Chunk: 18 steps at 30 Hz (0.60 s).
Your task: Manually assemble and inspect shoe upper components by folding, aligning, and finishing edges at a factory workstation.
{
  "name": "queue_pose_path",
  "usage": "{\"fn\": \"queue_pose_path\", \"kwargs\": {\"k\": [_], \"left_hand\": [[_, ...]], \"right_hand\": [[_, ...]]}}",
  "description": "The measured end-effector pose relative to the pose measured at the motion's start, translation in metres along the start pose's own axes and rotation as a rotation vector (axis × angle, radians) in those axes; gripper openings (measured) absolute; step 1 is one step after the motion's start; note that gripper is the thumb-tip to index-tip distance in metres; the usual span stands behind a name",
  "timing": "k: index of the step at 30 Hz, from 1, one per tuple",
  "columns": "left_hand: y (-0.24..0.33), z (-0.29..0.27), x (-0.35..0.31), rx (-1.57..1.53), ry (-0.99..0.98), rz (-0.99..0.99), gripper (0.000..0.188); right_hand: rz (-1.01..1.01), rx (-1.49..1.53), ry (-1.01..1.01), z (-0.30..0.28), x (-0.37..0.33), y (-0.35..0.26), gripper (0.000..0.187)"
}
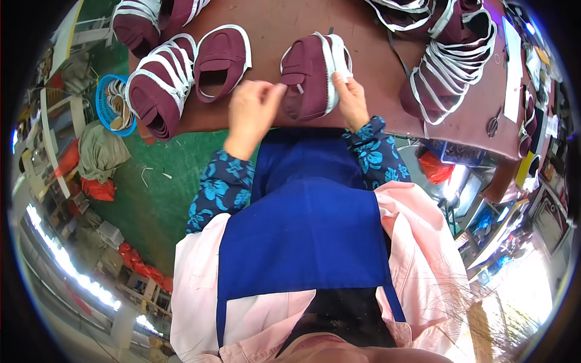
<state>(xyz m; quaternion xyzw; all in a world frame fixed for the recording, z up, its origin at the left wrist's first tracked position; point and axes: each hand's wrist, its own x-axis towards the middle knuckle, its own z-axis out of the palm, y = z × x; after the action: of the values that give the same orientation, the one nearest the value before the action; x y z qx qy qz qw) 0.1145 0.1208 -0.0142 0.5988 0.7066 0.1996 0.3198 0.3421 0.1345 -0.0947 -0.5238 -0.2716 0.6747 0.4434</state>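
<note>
A maroon shoe upper (305,72) with a white edge band is held above the near part of the table, its opening towards me. My right hand (353,103) grips its white-edged right side, thumb on the band. My left hand (251,112) is just left of the upper, fingers curled and pinched together near its opening; whatever is between them, if anything, is hidden. Left of that hand lies a single maroon upper (221,60). Beside it, a nested row of similar uppers (158,85) reaches the table's near edge.
A brown table (272,24) spans the front. On its right lie nested maroon uppers (448,75) with white bands, a white strip (512,69) and dark scissors (493,125). A blue basket (103,101) with pieces inside stands off the left edge, near a grey cloth bundle (103,148).
</note>
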Motion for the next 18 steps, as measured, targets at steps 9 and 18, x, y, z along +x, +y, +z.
{"fn": "queue_pose_path", "kwargs": {"k": [9, 18], "left_hand": [[-0.004, 0.054, -0.022, -1.165, 0.057, -0.31, 0.013], [-0.014, 0.039, -0.046, -0.889, -0.006, -0.214, 0.036]], "right_hand": [[0.048, 0.109, 0.046, 0.013, -0.013, 0.016, 0.039], [0.217, 0.242, -0.003, 0.017, -0.017, 0.005, 0.041]]}}
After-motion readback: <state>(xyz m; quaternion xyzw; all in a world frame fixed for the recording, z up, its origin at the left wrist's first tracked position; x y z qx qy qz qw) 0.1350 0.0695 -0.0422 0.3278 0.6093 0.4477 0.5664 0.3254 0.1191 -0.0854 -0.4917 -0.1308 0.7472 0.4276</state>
